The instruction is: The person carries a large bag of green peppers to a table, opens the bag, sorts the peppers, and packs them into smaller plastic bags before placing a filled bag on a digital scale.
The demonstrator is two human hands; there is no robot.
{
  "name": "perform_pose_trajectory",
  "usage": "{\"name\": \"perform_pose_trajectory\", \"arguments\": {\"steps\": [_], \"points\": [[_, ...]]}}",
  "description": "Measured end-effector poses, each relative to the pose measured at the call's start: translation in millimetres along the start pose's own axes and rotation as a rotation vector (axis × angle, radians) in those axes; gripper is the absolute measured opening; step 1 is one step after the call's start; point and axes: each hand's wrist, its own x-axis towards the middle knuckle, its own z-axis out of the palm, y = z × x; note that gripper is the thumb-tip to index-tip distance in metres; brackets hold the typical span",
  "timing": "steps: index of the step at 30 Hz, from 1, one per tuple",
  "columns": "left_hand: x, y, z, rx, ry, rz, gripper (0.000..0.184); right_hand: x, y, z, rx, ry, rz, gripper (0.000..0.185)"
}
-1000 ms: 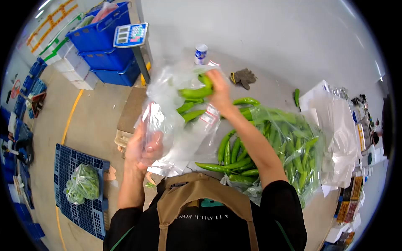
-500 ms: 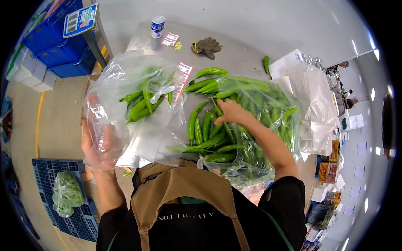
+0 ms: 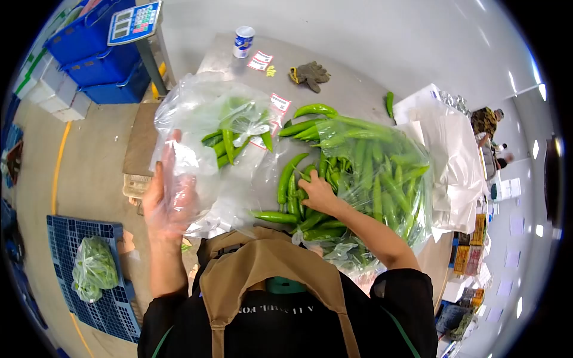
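My left hand (image 3: 173, 194) is at the left side of a clear plastic bag (image 3: 206, 191), with fingers inside it and the thumb outside, holding its edge. Several green peppers (image 3: 227, 143) lie in or under that bag's upper part. My right hand (image 3: 317, 192) reaches into loose green peppers (image 3: 285, 182) at the middle of the table, its fingers bent round a pepper. Just right of it lies a large clear bag full of green peppers (image 3: 388, 179), its mouth toward the loose ones.
On the metal table (image 3: 352, 89) are a blue-and-white can (image 3: 243, 42), label stickers (image 3: 260, 60), a grey glove (image 3: 310, 76) and a lone pepper (image 3: 390, 104). White plastic sheets (image 3: 453, 173) lie right. A scale display (image 3: 135, 22), blue crates (image 3: 110, 62) and a blue pallet (image 3: 122, 310) stand left.
My right hand has let go of the peppers it held over the clear bag and moved right and down to the loose ones. My left hand still holds the bag. The view has shifted.
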Motion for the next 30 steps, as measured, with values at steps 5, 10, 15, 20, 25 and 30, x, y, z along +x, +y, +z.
{"name": "perform_pose_trajectory", "arguments": {"steps": [5, 10, 15, 20, 25, 30], "points": [[2, 3, 9, -0.013, -0.002, -0.001, 0.052, 10, 6, -24, 0.111, 0.029, -0.022, 0.044], [10, 0, 22, 0.05, -0.077, -0.037, 0.056, 42, -4, -90, 0.338, 0.308, -0.319, 0.041], [15, -8, 24, 0.131, -0.005, -0.043, 0.061, 92, -66, -153, 0.494, 0.055, -0.659, 0.038], [4, -5, 37, 0.058, -0.091, -0.136, 0.064, 165, -142, -146, 0.611, -0.308, -0.635, 0.032], [-16, -14, 30, 0.098, -0.108, -0.089, 0.074, 250, -154, -107, 0.903, -0.004, -0.534, 0.031], [-27, -7, 14, 0.057, -0.22, 0.03, 0.068, 198, -122, -115, 0.613, 0.043, -0.567, 0.034]]}}
